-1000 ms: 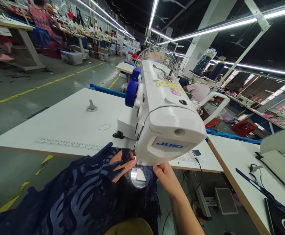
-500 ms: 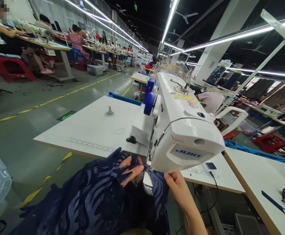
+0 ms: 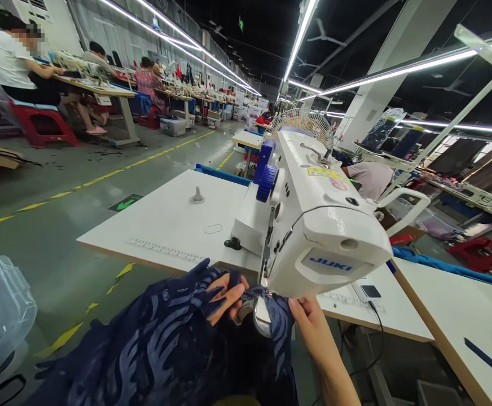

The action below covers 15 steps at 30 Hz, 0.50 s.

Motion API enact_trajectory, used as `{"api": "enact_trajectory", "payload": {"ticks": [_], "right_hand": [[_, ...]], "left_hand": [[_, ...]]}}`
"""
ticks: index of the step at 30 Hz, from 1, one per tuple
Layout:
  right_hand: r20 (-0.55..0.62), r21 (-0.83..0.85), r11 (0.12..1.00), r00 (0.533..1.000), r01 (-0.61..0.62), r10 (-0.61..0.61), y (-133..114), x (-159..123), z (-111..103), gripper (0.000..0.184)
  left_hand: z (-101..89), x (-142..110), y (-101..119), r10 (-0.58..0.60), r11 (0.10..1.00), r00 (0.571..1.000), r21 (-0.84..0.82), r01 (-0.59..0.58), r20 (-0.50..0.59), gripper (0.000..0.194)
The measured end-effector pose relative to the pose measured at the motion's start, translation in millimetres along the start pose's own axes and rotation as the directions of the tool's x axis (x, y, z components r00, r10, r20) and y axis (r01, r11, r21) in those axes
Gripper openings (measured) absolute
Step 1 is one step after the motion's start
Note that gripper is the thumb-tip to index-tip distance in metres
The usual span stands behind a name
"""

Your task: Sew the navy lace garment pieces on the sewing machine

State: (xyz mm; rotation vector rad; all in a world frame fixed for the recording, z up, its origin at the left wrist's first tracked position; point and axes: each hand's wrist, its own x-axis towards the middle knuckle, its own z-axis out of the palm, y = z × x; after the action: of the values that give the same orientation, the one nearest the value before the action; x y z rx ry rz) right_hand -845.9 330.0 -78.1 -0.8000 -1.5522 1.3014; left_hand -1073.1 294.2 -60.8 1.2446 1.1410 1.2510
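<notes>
A white JUKI sewing machine stands in front of me. Dark blue fabric with wavy raised strips drapes over my lap and up to the needle area, where part of it lies over the machine's narrow metal-ended arm. Left of the needle, my left hand pinches a fold of this fabric, its fingers partly covered by the cloth. On the other side, my right hand grips the fabric's edge between thumb and fingers, just below the machine head. The stitching point itself is too small to make out.
The white table bears a printed ruler, a grey spool stand and a loop of thread. A small dark-screened device with a cable lies at right. A clear plastic bin stands at left. Co-workers sit at machines beyond the aisle.
The whole view has shifted slightly, so the surroundings appear farther right. Both hands keep hold of the fabric beside the needle, with little visible movement of the cloth.
</notes>
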Motion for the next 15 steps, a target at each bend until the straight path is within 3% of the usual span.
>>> {"api": "enact_trajectory", "payload": {"ticks": [5, 9, 13, 15], "right_hand": [[-0.022, -0.013, 0.999, 0.999, 0.041, -0.041, 0, -1, 0, 0.024], [-0.018, 0.017, 1.000, 1.000, 0.021, -0.021, -7, -14, -6, 0.015], [0.048, -0.021, 1.000, 0.999, 0.004, -0.003, -8, -35, -28, 0.009], [0.069, -0.106, 0.994, 0.997, -0.039, 0.047, 7, -45, -47, 0.011]], "left_hand": [[3.5, -2, 0, -0.039, 0.995, 0.999, -0.089, 0.041, 0.024, 0.040], [6.9, -5, 2, -0.103, 0.995, 0.993, 0.011, 0.102, 0.063, 0.041], [0.4, -6, 1, -0.151, 0.966, 0.988, 0.214, 0.148, -0.003, 0.041], [-6.4, -5, -1, -0.171, 0.972, 0.983, 0.148, 0.180, -0.072, 0.047]]}}
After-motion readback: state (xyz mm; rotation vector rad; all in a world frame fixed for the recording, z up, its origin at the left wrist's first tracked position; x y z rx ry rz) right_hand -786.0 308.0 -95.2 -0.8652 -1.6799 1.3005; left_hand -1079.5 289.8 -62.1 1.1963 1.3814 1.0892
